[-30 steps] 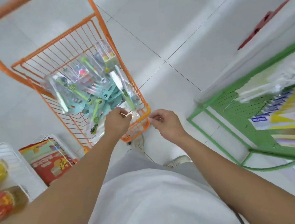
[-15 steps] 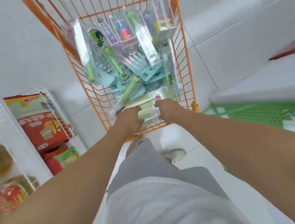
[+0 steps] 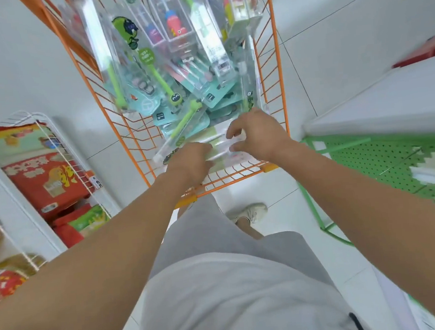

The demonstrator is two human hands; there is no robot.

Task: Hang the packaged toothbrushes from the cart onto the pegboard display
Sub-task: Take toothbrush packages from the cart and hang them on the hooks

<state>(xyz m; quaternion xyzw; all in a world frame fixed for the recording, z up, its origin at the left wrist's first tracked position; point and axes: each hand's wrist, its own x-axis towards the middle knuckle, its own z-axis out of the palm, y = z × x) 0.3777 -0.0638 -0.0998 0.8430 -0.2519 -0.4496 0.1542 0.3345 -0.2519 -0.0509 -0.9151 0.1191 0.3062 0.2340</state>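
Observation:
An orange wire cart (image 3: 278, 62) in front of me holds a heap of several clear packaged toothbrushes (image 3: 176, 63) with green and teal cards. Both hands reach into the cart's near end. My left hand (image 3: 190, 162) and my right hand (image 3: 258, 132) each curl their fingers on the ends of one pale clear toothbrush package (image 3: 218, 145) lying across the top of the pile near the cart's front rim. The green pegboard display (image 3: 384, 160) stands to my right, at the frame's right edge.
A white wire shelf rack (image 3: 61, 162) with red and green snack bags stands at my left. A white counter (image 3: 390, 107) sits above the pegboard on the right. White floor tiles surround the cart; my shoe (image 3: 252, 211) is below it.
The view swung from the cart's side to straight over it. Both hands went from the cart's rim into the basket and closed on the pale package.

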